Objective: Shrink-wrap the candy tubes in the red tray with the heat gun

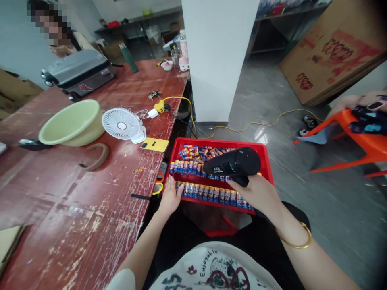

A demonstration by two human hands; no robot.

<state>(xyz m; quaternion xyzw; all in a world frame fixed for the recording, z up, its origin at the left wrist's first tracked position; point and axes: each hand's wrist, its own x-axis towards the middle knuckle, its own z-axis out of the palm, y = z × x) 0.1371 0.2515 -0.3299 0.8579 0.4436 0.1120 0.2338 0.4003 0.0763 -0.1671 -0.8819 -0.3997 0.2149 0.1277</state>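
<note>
A black hair dryer (pixel 232 162) is in my right hand (pixel 260 194), whose fingers are wrapped round its handle. Its nozzle points left over the red tray (pixel 267 161). Two rows of small blue cylinders with yellow tops stand in the tray, a front row (pixel 208 193) and a back row (pixel 185 166). Behind them lies a loose heap of similar cylinders (pixel 193 151). My left hand (pixel 171 195) rests at the tray's front left corner, fingers stretched and thumb apart, by the left end of the front row. The dryer hides part of the back row and heap.
On the worn red table (pixel 90 209) at left are a yellow phone (pixel 155 144), a white fan (pixel 122 125), a pale green basin (pixel 72 123) and a grey case (pixel 80 74). A white pillar (pixel 216 60) rises ahead. An orange chair (pixel 356 137) with a seated person stands right.
</note>
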